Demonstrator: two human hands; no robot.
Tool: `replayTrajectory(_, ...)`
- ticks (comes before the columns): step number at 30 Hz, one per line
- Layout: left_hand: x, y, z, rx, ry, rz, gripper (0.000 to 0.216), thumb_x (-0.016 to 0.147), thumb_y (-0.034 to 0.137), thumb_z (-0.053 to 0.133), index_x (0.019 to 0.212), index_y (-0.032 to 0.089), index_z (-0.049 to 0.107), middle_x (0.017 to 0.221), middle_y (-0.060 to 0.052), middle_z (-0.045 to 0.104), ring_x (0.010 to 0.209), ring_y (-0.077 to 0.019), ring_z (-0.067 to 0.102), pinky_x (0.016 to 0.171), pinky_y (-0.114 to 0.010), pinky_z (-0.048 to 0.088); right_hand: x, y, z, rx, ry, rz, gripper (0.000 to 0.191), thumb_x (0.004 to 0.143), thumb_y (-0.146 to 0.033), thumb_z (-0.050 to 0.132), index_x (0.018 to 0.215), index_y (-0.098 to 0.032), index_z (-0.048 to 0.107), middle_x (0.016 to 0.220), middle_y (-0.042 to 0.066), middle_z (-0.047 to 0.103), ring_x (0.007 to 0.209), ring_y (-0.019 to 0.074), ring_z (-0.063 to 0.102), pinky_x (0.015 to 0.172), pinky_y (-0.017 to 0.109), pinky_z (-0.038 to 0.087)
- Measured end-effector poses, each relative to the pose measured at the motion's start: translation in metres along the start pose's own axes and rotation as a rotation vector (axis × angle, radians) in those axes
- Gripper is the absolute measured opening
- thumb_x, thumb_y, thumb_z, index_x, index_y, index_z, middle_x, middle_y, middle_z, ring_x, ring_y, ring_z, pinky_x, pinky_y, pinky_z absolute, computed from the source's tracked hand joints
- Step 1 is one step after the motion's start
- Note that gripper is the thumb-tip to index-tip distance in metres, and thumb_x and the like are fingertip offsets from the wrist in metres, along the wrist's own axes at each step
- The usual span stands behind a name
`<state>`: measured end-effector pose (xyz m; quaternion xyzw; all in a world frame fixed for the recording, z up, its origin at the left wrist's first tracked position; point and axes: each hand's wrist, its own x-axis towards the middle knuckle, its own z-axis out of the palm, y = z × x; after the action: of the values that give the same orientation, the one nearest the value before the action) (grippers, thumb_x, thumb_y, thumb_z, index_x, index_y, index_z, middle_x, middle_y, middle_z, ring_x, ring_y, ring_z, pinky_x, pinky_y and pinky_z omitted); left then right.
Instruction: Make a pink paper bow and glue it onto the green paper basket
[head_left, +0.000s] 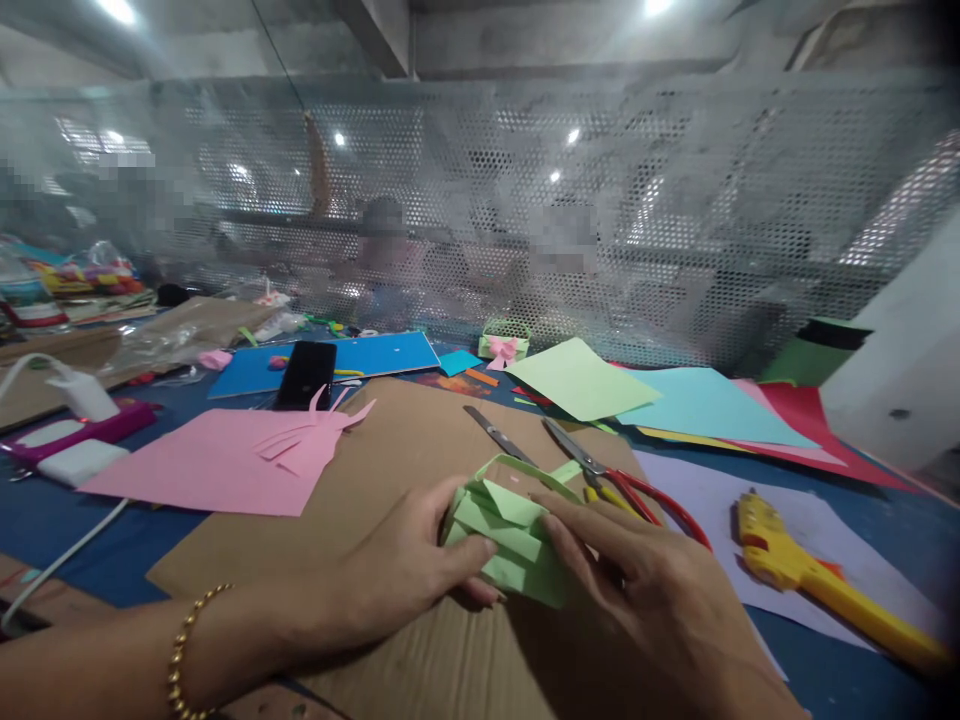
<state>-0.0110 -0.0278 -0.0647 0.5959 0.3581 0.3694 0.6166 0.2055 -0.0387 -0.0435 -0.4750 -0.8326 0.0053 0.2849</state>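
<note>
Holding a folded green paper basket [510,535] with both hands over the brown cardboard sheet [405,450]. Left hand [405,575] pinches its left side, thumb on top. Right hand [645,585] pinches the right side, fingers pressed together. Red-handled scissors [600,470] lie just behind, yellow glue gun [817,580] to the right, pink paper [217,465] far left.

Left hand [405,575] pinches; right hand [652,590] fingers extended.

No text, label or number can be read anywhere here. The folded green paper [510,540] shows plain faces (so does the yellow glue gun [810,575]), and the black phone [306,373] is dark.
</note>
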Motion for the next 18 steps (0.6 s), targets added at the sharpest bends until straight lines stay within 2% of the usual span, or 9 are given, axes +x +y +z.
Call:
replayTrajectory(3, -0.0012, 0.0012, 0.0001, 0.006, -0.007, 0.012, 0.034, 0.091, 0.032, 0.067, 0.119, 0.014, 0.059, 0.105, -0.007, 0.066, 0.079, -0.0153, 0.070, 0.073, -0.030, 0.060, 0.0014, -0.0013, 0.0008, -0.072, 0.011, -0.016, 0.032, 0.103, -0.038, 0.042, 0.102, -0.032, 0.074, 0.094, 0.002, 0.078, 0.078, 0.0233, 0.074, 0.067, 0.037, 0.061)
replayTrajectory(6, -0.0013, 0.0025, -0.0001, -0.010, -0.029, 0.043, 0.024, 0.092, 0.031, 0.067, 0.108, 0.013, 0.061, 0.098, -0.004, 0.064, 0.082, -0.0143, 0.067, 0.075, -0.028, 0.060, 0.0026, -0.0025, 0.0017, -0.113, 0.026, -0.054, 0.037, 0.103, -0.038, 0.041, 0.083, -0.028, 0.070, 0.086, 0.003, 0.077, 0.072, 0.0221, 0.073, 0.063, 0.035, 0.059)
replayTrajectory(11, -0.0001, 0.0003, 0.0005, -0.043, -0.043, 0.080, 0.020, 0.090, 0.028, 0.069, 0.104, 0.014, 0.062, 0.097, -0.003, 0.062, 0.084, -0.0137, 0.063, 0.074, -0.027, 0.060, 0.0009, -0.0044, 0.0032, -0.139, 0.023, -0.043, 0.035, 0.103, -0.038, 0.042, 0.086, -0.028, 0.071, 0.083, 0.003, 0.076, 0.071, 0.0213, 0.073, 0.062, 0.033, 0.056)
replayTrajectory(15, -0.0007, 0.0000, 0.0014, -0.028, -0.034, 0.068, 0.024, 0.090, 0.029, 0.069, 0.107, 0.015, 0.062, 0.099, -0.004, 0.063, 0.083, -0.0140, 0.063, 0.076, -0.029, 0.060, -0.0008, -0.0029, 0.0054, -0.135, 0.103, -0.048, 0.036, 0.104, -0.040, 0.043, 0.081, -0.029, 0.070, 0.081, 0.001, 0.076, 0.067, 0.0200, 0.072, 0.057, 0.031, 0.053)
replayTrajectory(18, -0.0015, 0.0005, 0.0012, -0.024, -0.036, 0.058, 0.026, 0.090, 0.030, 0.069, 0.111, 0.015, 0.062, 0.100, -0.004, 0.063, 0.083, -0.0138, 0.063, 0.076, -0.029, 0.059, -0.0011, -0.0001, 0.0066, -0.144, 0.122, -0.095, 0.031, 0.103, -0.038, 0.046, 0.085, -0.030, 0.070, 0.079, -0.001, 0.075, 0.062, 0.0187, 0.071, 0.055, 0.030, 0.053)
